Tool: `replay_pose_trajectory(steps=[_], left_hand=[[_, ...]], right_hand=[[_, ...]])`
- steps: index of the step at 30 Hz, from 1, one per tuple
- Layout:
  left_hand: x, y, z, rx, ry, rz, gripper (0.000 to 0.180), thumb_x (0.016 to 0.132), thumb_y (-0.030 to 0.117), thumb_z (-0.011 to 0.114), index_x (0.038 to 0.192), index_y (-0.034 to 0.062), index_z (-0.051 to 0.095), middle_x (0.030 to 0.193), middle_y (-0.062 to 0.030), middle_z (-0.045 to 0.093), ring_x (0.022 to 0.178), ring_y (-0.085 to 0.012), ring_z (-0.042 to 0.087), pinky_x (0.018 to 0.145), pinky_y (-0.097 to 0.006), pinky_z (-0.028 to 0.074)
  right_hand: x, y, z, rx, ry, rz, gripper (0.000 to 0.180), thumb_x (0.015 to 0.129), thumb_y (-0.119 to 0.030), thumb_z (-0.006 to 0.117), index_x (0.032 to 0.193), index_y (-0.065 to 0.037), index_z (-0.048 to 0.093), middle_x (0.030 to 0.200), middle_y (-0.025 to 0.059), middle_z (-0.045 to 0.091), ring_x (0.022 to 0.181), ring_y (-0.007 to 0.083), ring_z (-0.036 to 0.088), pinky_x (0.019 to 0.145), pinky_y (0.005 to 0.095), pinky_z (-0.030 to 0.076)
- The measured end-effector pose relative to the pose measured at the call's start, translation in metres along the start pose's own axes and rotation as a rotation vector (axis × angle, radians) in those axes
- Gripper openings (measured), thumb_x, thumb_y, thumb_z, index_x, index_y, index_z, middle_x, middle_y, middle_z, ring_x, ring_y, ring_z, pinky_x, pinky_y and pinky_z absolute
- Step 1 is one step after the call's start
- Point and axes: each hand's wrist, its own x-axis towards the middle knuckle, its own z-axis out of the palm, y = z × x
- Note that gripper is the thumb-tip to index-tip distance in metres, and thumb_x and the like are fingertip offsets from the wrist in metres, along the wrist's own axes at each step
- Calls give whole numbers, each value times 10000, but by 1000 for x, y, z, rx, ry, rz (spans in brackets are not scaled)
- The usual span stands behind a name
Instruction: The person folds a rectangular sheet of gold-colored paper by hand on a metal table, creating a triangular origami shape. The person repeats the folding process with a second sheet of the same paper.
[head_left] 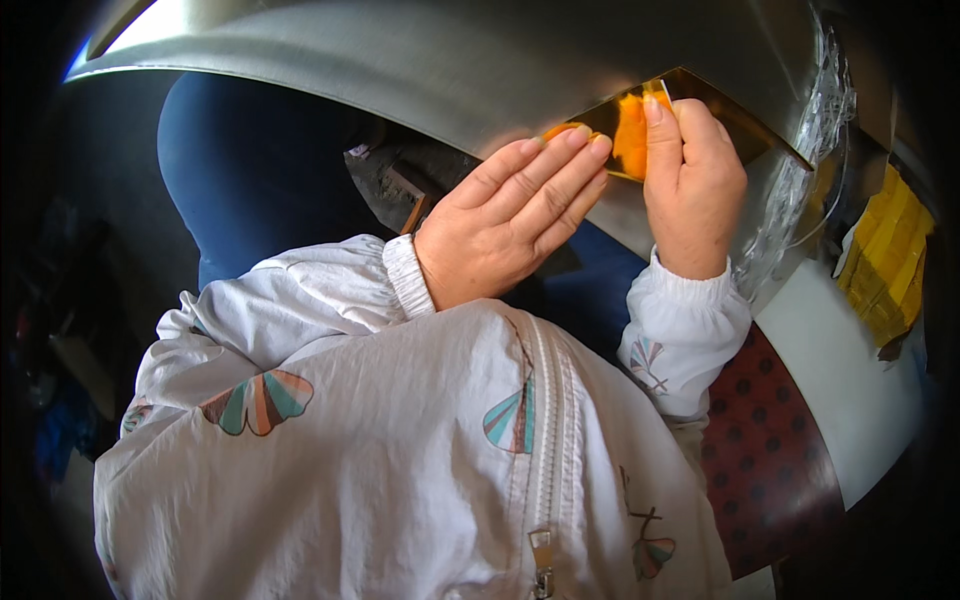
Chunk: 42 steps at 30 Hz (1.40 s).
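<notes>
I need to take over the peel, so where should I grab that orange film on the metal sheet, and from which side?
Grip the orange film at its loose edge, beside the right hand, whose thumb already pinches it. Come from the person's side, along the shiny metal sheet: the film lies flat on the sheet, so probably only the loose edge offers a hold. The left hand presses flat alongside with its fingertips.

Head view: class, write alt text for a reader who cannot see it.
Both hands press an orange cloth pad against a curved brushed-metal sheet: left hand flat, right hand pinching it. White butterfly-print jacket sleeves fill the foreground.
</notes>
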Motion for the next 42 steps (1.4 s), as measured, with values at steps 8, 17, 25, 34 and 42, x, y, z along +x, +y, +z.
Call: replay_pose_trajectory(steps=[8, 17, 25, 34, 42], left_hand=[[-1, 0, 3, 13, 11, 11, 452, 867, 122, 617, 1317, 101, 579, 1442, -54, 519, 1341, -196, 487, 1131, -370, 325], [-2, 0, 3, 72, 7, 25, 429, 892, 119, 580, 1321, 109, 580, 1430, -50, 533, 1335, -194, 494, 1143, -370, 310], [-3, -1, 3, 104, 2, 43, 409, 918, 104, 541, 1326, 110, 578, 1435, -49, 529, 1343, -194, 485, 1152, -369, 301], [-2, -3, 0, 124, -30, 69, 387, 939, 116, 536, 1323, 116, 582, 1431, -44, 532, 1338, -190, 489, 1145, -364, 310], [-2, -3, 0, 122, -34, 70, 378, 940, 115, 540, 1314, 124, 589, 1432, -40, 532, 1341, -190, 486, 1147, -362, 305]], right_hand=[[0, -1, 0, 40, -15, 33, 215, 932, -214, 626, 791, -65, 563, 728, 115, 610, 649, 338, 588, 576, 433, 466], [5, -7, -1, -9, -52, 62, 203, 921, -205, 626, 797, -59, 559, 743, 124, 623, 675, 341, 611, 585, 440, 483], [8, -12, -6, -4, -122, 175, 231, 931, -237, 615, 796, -56, 565, 756, 133, 626, 678, 350, 613, 576, 438, 477], [2, -13, 0, 82, -16, 241, 247, 905, -251, 660, 773, -58, 580, 705, 112, 619, 649, 314, 613, 563, 415, 470], [1, -13, 2, 163, -7, 375, 227, 901, -244, 671, 796, -70, 569, 702, 97, 627, 625, 306, 611, 564, 405, 476]])
